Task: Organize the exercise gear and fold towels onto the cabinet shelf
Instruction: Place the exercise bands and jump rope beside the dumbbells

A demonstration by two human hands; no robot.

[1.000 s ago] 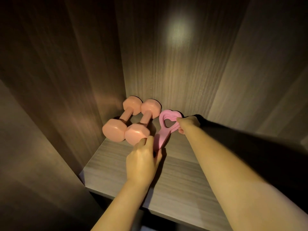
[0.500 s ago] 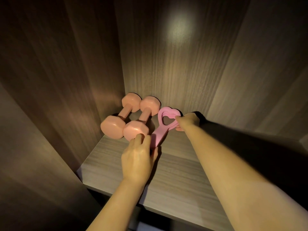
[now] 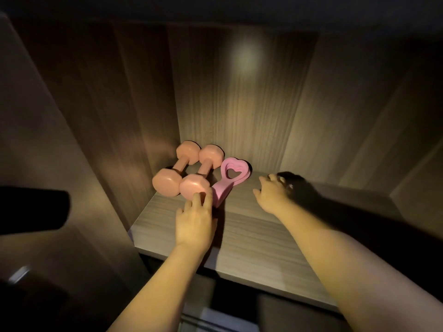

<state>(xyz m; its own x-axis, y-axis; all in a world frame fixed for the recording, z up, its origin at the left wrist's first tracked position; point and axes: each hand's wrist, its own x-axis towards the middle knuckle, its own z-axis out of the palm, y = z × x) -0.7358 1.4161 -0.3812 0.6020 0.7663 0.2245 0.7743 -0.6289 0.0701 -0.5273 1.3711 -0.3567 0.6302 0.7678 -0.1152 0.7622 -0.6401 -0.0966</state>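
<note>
Dumbbells [image 3: 187,171], two of them in peach colour, are laid side by side at the back left corner of the cabinet shelf [image 3: 259,245], with the far heads near the back wall [image 3: 239,111]. A pink heart-shaped exercise tool [image 3: 230,180] is placed just beside them on the right, its heart loop towards the wall and its narrow end pointing to the front.

The dumbbells are judged to be heavy and stiff, with a smooth coat that can slip; each one is best taken around the thin bar between the heads, and it should be lowered, not dropped, because the flat-sided heads seem to keep it from rolling. The pink tool is judged to be light and somewhat flexible, so it can be shifted by a push on its narrow end or lifted by the loop.

The left hand [image 3: 195,219] is held with fingers loosely bent, the fingertips touching the near head of the right dumbbell and the narrow end of the pink tool; nothing is gripped. The right hand [image 3: 273,195] is spread open above the shelf, apart from the tool, holding nothing. No towels are seen on the shelf, so this part is judged as not yet done.
</note>
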